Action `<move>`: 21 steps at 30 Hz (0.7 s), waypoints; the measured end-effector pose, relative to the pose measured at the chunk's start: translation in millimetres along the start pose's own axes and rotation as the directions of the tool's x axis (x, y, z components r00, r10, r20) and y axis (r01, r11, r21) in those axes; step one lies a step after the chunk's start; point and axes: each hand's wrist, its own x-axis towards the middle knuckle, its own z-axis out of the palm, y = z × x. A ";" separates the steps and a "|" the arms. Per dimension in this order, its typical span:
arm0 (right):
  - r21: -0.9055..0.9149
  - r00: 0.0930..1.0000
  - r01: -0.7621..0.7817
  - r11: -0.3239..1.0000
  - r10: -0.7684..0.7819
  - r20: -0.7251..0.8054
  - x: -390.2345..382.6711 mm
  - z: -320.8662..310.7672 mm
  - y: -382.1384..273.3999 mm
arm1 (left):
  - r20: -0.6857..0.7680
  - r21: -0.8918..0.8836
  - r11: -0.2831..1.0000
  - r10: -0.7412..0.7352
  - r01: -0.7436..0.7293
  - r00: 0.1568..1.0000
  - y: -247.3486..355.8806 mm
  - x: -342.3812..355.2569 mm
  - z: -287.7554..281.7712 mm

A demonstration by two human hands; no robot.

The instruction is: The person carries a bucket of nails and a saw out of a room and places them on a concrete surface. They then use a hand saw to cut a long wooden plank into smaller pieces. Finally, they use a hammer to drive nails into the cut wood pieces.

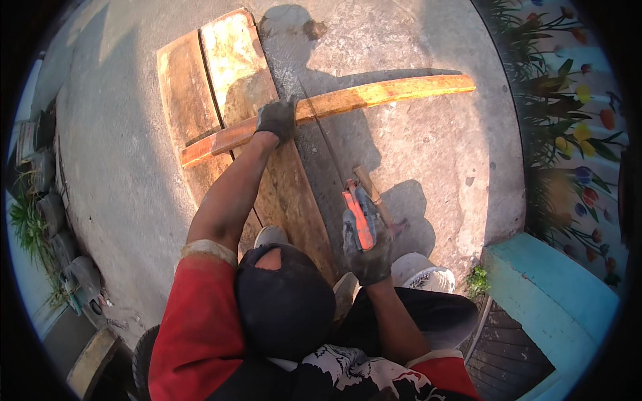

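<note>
Wood strip lies across two boards. Left hand, fingers gripping it, hides a stretch; right hand has fingers closed round the saw, fingertips hard to make out.

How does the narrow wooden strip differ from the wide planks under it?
The narrow strip is one slim piece; the wide planks are two broad ones, separated by a dark gap. The strip lies crosswise on top, extending beyond the planks' right edge. Both are wooden, partly sunlit.
</note>
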 end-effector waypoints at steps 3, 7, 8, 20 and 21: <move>-0.021 1.000 0.008 1.000 -0.008 -0.020 -12.6 -1.8 -6.7 | 0.012 0.001 1.000 -0.024 0.024 1.000 0.4 -3.3 0.8; 0.045 0.993 -0.039 0.998 0.043 -0.112 5.5 10.7 -30.4 | -0.080 0.070 0.996 -0.051 0.056 0.995 -0.9 -7.8 14.3; -0.036 0.993 -0.012 0.999 0.008 -0.115 11.0 11.4 -26.0 | -0.113 0.084 0.995 -0.036 0.046 0.993 6.9 -9.0 14.0; -0.577 0.870 -0.177 0.797 0.401 0.287 64.5 11.6 -18.5 | 0.081 -0.066 0.998 -0.011 0.017 0.997 3.6 -8.6 -1.1; -0.331 0.953 -0.142 0.933 0.220 0.210 55.0 14.1 -2.0 | 0.058 -0.054 0.999 -0.004 0.007 0.998 -4.4 -3.0 -2.7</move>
